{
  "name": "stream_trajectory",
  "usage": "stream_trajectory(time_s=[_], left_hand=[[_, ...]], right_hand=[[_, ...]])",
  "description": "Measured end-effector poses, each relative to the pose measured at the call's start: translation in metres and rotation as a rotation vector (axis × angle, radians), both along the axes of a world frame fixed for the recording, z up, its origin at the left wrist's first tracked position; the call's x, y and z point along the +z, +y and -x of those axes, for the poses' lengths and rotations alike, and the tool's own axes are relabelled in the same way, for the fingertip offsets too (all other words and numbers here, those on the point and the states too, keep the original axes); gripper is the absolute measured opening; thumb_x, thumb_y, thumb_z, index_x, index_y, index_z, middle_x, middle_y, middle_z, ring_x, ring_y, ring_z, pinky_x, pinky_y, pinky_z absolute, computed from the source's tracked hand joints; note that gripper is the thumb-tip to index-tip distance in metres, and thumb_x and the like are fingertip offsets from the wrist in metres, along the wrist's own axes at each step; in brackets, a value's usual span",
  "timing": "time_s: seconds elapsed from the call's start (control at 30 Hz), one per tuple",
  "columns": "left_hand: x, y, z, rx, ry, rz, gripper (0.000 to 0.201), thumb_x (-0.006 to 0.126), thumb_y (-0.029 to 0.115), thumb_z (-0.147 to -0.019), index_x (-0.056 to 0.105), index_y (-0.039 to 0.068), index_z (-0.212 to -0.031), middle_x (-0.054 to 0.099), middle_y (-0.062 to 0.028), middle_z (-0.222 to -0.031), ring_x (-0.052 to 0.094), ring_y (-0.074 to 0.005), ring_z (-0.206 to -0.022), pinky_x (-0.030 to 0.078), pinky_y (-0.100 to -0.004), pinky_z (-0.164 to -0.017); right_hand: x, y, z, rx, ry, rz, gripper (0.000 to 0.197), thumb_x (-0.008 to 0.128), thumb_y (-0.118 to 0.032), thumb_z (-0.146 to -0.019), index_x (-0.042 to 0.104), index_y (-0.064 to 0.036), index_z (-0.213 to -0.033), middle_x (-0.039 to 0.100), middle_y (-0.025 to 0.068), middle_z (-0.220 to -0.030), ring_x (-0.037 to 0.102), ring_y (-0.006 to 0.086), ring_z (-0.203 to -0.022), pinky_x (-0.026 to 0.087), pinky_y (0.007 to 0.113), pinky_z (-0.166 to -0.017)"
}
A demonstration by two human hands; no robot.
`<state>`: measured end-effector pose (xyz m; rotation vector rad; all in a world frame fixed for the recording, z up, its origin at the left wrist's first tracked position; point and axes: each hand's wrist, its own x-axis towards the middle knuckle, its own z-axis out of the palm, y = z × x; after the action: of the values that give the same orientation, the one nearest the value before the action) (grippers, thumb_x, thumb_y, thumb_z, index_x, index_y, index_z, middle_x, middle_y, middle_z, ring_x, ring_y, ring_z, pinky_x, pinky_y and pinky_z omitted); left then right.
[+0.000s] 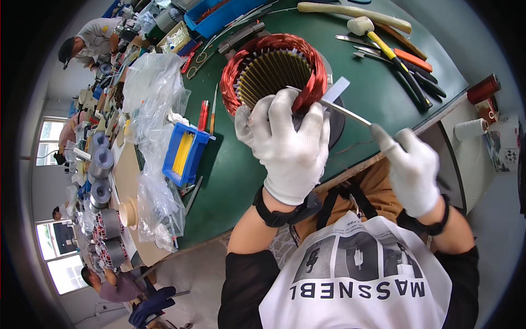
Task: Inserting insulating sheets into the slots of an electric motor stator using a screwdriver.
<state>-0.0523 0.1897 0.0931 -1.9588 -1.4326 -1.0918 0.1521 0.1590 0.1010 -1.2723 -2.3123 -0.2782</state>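
A motor stator with red-brown copper windings around its rim lies on the green bench, its slots lined in yellow. My gloved left hand is closed over the near rim, its fingers on the windings and reaching into the bore. In my gloved right hand is a thin metal rod-like tool, its tip meeting the windings beside my left fingers. A dark end shows behind that hand, perhaps its handle. A pale flat strip sticks up at the stator's right side.
At the right lie a yellow-handled mallet, pliers and a wooden handle. Left of the stator stand a blue bin of yellow strips and clear plastic bags. A thread spool sits beyond the right edge. Other people work far left.
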Motion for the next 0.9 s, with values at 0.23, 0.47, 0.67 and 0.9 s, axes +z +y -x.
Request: stream_trajectory(time_s=[0.23,0.47,0.67,0.9], left_hand=[[0.006,-0.005,-0.002,-0.019,-0.022,0.085,0.021,0.079,0.01,-0.063,0.071,0.013,-0.083,0.058,-0.0098,-0.106,0.051,-0.0308,-0.102,0.04,-0.0428,-0.093],[0.018,-0.005,0.014,-0.151,0.12,0.153,0.023,0.079,0.011,-0.065,0.071,0.013,-0.086,0.057,-0.0114,-0.106,0.052,-0.0314,-0.101,0.042,-0.0405,-0.089],[0.018,-0.004,0.028,-0.124,0.096,0.194,0.024,0.079,0.012,-0.063,0.07,0.014,-0.085,0.057,-0.01,-0.108,0.053,-0.032,-0.103,0.035,-0.0498,-0.1],[0.017,0.009,-0.01,-0.01,0.306,0.088,0.018,0.073,0.019,-0.07,0.064,0.013,-0.084,0.058,-0.0119,-0.114,0.056,-0.0282,-0.1,0.031,-0.0492,-0.102]], right_hand=[[-0.029,0.001,-0.001,0.021,0.31,0.103,0.049,0.061,0.003,-0.066,0.068,-0.0137,-0.111,0.047,0.0064,-0.068,0.053,0.0223,-0.053,0.044,0.033,-0.048],[-0.039,-0.002,0.002,0.012,0.325,0.086,0.051,0.059,-0.001,-0.069,0.065,-0.0169,-0.117,0.045,0.0053,-0.069,0.052,0.0209,-0.054,0.043,0.033,-0.048],[0.018,-0.012,-0.039,0.022,0.061,0.126,0.048,0.063,-0.007,-0.069,0.064,-0.0156,-0.116,0.041,0.0046,-0.068,0.051,0.0195,-0.056,0.041,0.033,-0.049],[0.043,-0.004,-0.056,0.002,-0.11,0.087,0.05,0.065,-0.001,-0.069,0.064,-0.0134,-0.117,0.05,0.0048,-0.073,0.054,0.0189,-0.063,0.042,0.031,-0.053]])
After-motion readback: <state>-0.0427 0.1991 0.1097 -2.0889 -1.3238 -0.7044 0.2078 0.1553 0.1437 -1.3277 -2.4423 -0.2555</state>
